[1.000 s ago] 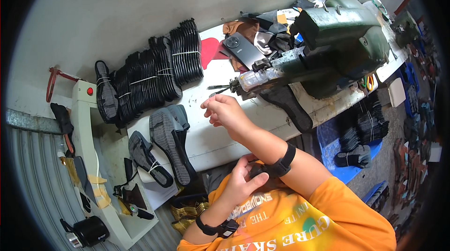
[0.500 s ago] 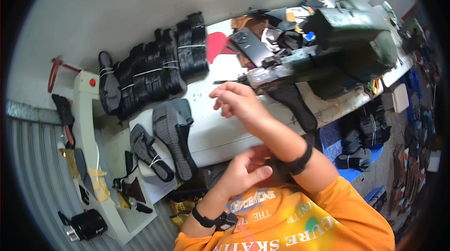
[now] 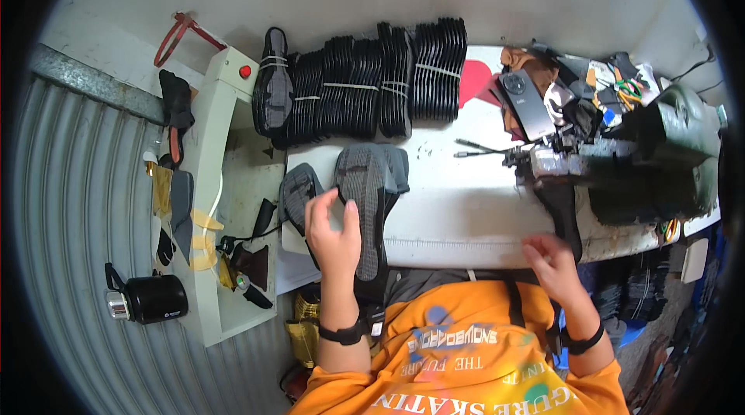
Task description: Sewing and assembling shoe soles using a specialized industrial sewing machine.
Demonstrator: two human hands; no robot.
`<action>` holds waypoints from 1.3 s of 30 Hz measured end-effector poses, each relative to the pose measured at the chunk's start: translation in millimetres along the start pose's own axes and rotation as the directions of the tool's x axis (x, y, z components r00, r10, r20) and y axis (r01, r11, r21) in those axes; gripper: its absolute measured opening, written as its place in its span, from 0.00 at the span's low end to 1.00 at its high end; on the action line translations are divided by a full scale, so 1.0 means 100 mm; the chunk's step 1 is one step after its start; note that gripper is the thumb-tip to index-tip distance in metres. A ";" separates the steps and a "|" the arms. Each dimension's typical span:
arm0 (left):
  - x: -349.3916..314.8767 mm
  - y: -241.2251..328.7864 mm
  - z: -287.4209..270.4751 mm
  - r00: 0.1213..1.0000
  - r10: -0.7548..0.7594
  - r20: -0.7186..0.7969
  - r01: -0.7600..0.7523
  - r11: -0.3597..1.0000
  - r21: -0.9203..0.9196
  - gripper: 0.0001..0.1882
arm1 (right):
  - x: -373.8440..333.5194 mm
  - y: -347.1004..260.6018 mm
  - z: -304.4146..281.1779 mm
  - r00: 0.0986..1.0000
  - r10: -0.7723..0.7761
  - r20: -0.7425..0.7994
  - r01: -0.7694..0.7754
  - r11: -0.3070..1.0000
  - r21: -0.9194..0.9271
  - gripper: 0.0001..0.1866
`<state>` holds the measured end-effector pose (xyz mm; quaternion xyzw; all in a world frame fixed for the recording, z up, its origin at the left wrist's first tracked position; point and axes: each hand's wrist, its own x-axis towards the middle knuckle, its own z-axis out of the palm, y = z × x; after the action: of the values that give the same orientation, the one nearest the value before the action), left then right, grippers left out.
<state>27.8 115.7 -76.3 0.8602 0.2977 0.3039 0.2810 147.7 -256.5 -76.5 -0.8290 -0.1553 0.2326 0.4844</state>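
Note:
My left hand [image 3: 334, 240] is over the table's left end with thumb and fingers apart and nothing between them. Under and beside it lie a grey knit-look shoe sole piece [image 3: 365, 182] with a dark edge and a smaller, similar grey piece [image 3: 297, 186], partly hidden by the hand. I cannot tell whether the fingers touch them. On the right, my right hand [image 3: 552, 264] hovers by the table's front edge, its fingers loosely spread and slightly blurred. Just beyond its fingertips a black sole piece [image 3: 560, 217] lies below the sewing machine [image 3: 652, 159].
Stacked black soles [image 3: 349, 89], tied with white string, stand along the wall. Behind the machine's head are a phone [image 3: 528, 105] and scraps. A pale cabinet frame [image 3: 209, 136] with a red button borders the table's left; a black flask [image 3: 155, 299] is beyond it.
My view has turned so the table looks more level. My hands have drawn apart: the left is over the grey sole pieces, the right has moved away from the machine's front toward the table edge.

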 end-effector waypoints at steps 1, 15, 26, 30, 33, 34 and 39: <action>-0.05 -0.03 -0.01 1.000 0.014 0.017 -0.015 0.998 0.068 0.24 | -0.03 0.09 -0.02 0.997 -0.054 -0.052 0.050 0.996 -0.072 0.07; -0.55 -0.07 0.12 0.990 -0.136 0.036 0.135 0.990 0.031 0.38 | 0.11 0.38 -0.11 0.907 -0.360 -0.219 0.067 0.637 -0.768 0.31; -0.39 1.15 -0.02 0.904 -0.015 0.428 0.302 0.731 -0.612 0.29 | 0.19 -0.76 0.03 0.949 -0.085 0.305 -0.194 0.605 0.772 0.33; -0.42 1.55 0.05 0.750 0.168 0.640 0.446 0.586 -0.677 0.21 | 0.23 -1.07 0.18 0.953 -0.201 0.228 -0.190 0.192 0.963 0.29; -0.43 1.73 0.08 0.743 0.251 0.620 0.507 0.394 -0.767 0.19 | 0.10 -1.06 0.17 0.988 -0.110 0.111 -0.083 0.229 0.970 0.17; -0.49 1.73 0.13 0.729 0.216 0.650 0.587 0.292 -0.755 0.18 | 0.04 -1.05 0.16 0.988 -0.081 0.128 -0.101 0.279 0.955 0.16; -0.65 1.78 0.32 0.665 0.068 0.743 0.725 0.179 -0.665 0.25 | -0.11 -0.88 0.16 0.999 -0.016 -0.043 0.044 0.584 0.811 0.09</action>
<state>69.6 -56.5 -2.2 0.4583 0.1356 0.0342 0.8777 126.5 -207.6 -4.0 -0.5176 -0.0387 0.2567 0.8153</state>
